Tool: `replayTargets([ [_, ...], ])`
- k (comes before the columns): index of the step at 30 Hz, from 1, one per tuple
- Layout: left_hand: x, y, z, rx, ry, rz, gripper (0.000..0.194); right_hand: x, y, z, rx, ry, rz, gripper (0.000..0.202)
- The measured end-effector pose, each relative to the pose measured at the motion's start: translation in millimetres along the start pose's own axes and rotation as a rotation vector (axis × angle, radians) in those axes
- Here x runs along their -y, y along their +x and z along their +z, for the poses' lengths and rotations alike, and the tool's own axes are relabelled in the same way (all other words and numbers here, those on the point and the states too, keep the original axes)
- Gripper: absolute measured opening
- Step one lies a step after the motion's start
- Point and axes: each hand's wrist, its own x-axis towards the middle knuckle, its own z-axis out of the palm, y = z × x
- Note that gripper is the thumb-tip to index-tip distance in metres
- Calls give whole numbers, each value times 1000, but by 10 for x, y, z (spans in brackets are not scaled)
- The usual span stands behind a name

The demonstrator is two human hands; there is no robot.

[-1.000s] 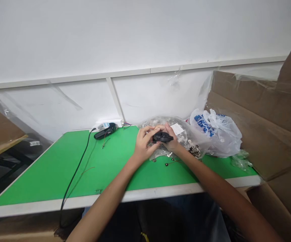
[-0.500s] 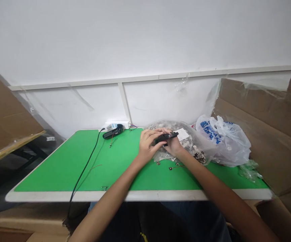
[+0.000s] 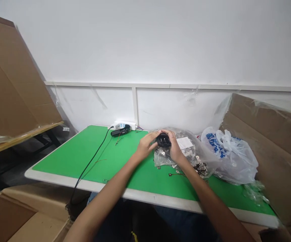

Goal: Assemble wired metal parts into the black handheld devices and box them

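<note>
Both hands hold a small black plastic case [image 3: 164,140] above the green table, its hollow side facing the camera. My left hand [image 3: 146,144] grips its left side, with the thumb low and the fingers along the top. Around the right side and upper edge curls my right hand [image 3: 173,145]. Directly behind and beneath the hands lies a clear plastic bag [image 3: 188,154] of small metal parts, with a white label [image 3: 184,143] on it. A small part with a thin wire [image 3: 170,174] rests near my right forearm.
A black device [image 3: 120,131] lies by a white power strip [image 3: 125,125] at the table's back edge. A black cable [image 3: 92,154] crosses the green table [image 3: 67,154]. On the right are a knotted white bag [image 3: 232,154] and cardboard [image 3: 268,134]; another cardboard sheet [image 3: 16,80] stands left.
The black case has turned from nearly edge-on to showing its hollow side. My right hand has shifted round its right side. The camera view has tilted and shifted.
</note>
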Motion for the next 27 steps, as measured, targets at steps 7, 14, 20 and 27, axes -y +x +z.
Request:
replayTargets([
  [7,27,-60,8,34,4,1,63,43,2,12,0,-49,60,73],
  [14,7,-56,8,32,30,-21,57,60,21,1,96,60,296,89],
  [20,-187,-64,-6,3,46,-124,42,52,98,-25,194,278,497,92],
  [27,-717,-533,-976,242,125,-155,36,100,134,-94,170,289,633,85],
])
